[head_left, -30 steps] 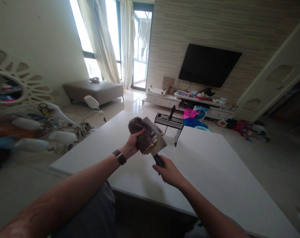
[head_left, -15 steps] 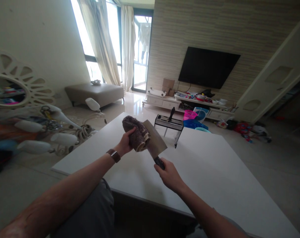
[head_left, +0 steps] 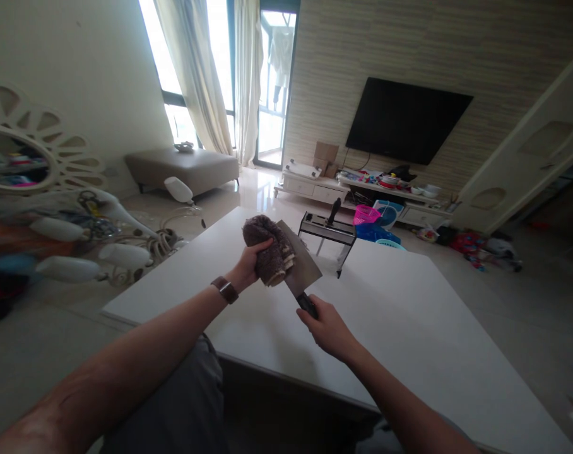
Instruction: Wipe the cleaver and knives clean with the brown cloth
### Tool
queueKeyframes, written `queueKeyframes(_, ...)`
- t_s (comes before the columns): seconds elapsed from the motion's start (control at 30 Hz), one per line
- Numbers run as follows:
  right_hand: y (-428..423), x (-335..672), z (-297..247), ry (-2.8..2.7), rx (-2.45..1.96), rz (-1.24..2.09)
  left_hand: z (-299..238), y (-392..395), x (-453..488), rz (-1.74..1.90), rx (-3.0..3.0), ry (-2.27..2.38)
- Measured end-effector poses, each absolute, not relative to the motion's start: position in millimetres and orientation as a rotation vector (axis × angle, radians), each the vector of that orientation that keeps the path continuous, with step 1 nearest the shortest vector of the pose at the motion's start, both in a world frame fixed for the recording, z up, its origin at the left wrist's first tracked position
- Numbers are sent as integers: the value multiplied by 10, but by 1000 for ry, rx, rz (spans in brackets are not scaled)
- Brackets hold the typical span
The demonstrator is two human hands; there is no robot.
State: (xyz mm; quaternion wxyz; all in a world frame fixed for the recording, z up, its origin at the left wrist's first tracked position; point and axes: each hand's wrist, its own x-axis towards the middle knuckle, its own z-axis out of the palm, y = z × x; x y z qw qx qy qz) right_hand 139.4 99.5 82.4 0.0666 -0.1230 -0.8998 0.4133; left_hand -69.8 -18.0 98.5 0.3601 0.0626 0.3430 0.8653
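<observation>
Centrally, the right hand [head_left: 328,325] grips the cleaver [head_left: 304,272], blade [head_left: 303,261] slanting toward the frame's upper left, overlapped by the cloth [head_left: 268,250] the left hand [head_left: 249,267] clasps.

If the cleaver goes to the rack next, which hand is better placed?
Right, I'd judge: the right hand already grips the cleaver by its handle, and the rack stands beyond it, toward that side. The left hand is occupied with the folded cloth.
</observation>
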Motion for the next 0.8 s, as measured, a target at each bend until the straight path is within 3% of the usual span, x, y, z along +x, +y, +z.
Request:
queueKeyframes(0.2, 939, 1429, 840, -2696, -357, 1245, 1041, -298, -804, 2281, 192, 854)
queueKeyframes(0.57, 951, 1345, 667, -2533, -491, 1336, 815, -6, -203, 1976, 302, 880)
queueKeyframes(0.8, 903, 1333, 635, -2474, -544, 1563, 767, 77, -100, 2095, 368, 1092)
